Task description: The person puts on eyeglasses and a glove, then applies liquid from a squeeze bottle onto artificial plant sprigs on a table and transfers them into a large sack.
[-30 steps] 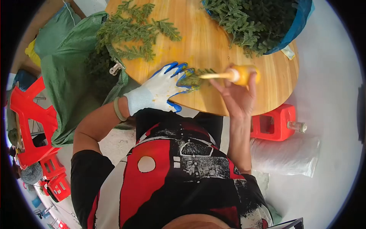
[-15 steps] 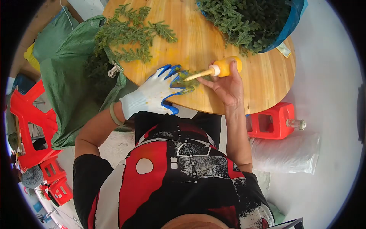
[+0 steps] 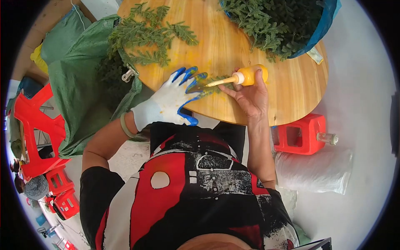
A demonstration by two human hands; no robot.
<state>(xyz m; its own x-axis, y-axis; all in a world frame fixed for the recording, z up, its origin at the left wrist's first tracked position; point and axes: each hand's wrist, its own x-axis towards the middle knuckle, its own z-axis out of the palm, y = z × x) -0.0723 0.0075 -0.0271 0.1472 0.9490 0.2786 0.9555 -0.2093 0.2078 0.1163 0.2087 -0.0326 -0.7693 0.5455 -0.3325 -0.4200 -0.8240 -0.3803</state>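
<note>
My left hand point(image 3: 173, 98) wears a white work glove with blue, yellow-stained fingers. Those fingers are spread over the near edge of the round wooden table point(image 3: 287, 91). A small green sprig point(image 3: 216, 88) lies beside the fingertips, partly hidden by them; whether they touch it I cannot tell. My bare right hand point(image 3: 252, 98) grips a yellow squeeze bottle point(image 3: 253, 75) tipped on its side. Its long pale nozzle point(image 3: 221, 81) points left, its tip close to the gloved fingers and the sprig.
Green fir branches point(image 3: 152, 35) lie on the table's far left. A blue bag point(image 3: 318, 31) full of fir greenery stands at the far right. Left of the table hangs a green sack point(image 3: 83, 91) with a metal clip point(image 3: 128, 75). A red stool point(image 3: 302, 134) is under the right edge.
The view has shifted slightly. My gloved fingers have drawn back a little from the sprig and spread. The bottle stays in my right hand, its nozzle still near them.
</note>
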